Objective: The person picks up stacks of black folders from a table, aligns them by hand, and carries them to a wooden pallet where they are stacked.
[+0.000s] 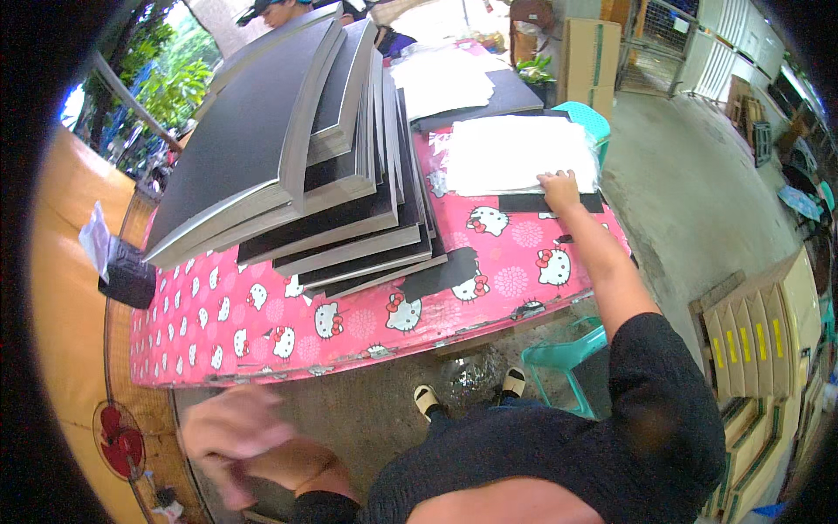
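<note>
My right hand is at the front edge of a stack of white sheets, its fingers closed on the edge of a sheet. Clear plastic shows around the stack's sides, and a black board sticks out from under its front. My left hand is off the table's near edge at the lower left, smeared by motion, so its fingers cannot be read. Between the hands, to the left of the sheets, rises a tall pile of black boards with grey edges, stacked unevenly.
The table wears a pink cloth with white cat heads. More white sheets lie at the back on a black board. Teal stools stand at the near edge and far right. A red fan is at lower left. Someone sits behind the pile.
</note>
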Demonstrator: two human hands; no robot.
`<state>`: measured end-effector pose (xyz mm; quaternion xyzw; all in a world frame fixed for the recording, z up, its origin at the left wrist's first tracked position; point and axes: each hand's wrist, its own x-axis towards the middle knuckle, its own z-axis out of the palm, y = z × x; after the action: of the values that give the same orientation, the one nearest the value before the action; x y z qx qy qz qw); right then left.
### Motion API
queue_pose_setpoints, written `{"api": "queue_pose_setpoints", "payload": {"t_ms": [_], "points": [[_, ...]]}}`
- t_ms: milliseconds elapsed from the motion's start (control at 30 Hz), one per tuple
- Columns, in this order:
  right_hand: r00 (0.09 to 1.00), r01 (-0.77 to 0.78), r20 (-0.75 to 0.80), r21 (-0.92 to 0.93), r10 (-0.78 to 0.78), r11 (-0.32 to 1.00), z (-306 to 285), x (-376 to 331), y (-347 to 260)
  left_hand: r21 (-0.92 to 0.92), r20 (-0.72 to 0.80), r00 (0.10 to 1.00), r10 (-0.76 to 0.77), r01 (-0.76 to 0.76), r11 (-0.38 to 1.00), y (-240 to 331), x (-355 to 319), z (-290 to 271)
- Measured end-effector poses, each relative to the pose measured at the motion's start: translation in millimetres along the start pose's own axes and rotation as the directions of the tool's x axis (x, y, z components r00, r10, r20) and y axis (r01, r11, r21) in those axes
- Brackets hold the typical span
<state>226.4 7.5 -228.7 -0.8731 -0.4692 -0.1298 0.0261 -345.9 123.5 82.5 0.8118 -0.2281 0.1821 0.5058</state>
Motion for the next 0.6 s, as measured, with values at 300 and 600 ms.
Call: {"api": "queue_pose_setpoints", "payload": {"t_ms": [300,600], "points": [[0.883,0.355,-0.398,0.219,-0.249,0.909,-211,-54,-7,-0.187,-0.622,0.555,-0.552,0.580,0.793,-241,46,158],[0.736,0.572,-0.582,0.262,-0.346,0.777,-257,-96,-98,-0.306,-0.841,0.317,-0.439,0.391,0.868,-293,-9,190]]}}
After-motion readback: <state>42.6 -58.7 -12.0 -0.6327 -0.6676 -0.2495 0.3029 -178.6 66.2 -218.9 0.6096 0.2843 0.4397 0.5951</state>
